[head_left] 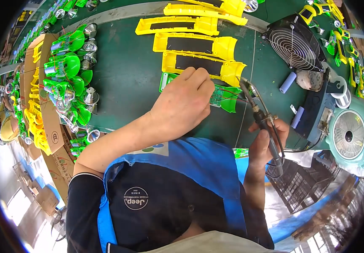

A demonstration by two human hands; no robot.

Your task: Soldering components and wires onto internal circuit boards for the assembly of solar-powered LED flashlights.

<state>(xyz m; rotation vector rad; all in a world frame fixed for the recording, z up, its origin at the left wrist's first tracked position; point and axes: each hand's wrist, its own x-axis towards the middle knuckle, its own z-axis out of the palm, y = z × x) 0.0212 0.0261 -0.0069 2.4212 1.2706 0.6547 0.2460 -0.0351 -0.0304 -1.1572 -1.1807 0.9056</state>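
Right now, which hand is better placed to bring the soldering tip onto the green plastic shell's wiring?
Probably the right hand: it grips the black soldering iron, tip beside the green plastic shell. The left hand rests on that shell.

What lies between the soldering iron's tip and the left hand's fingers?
In the head view, the green part with red wires lies between the soldering iron, held by the right hand, and the left hand.

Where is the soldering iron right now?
In the head view the soldering iron is right of centre, held in the right hand, its tip by the green part that the left hand presses on the green table.
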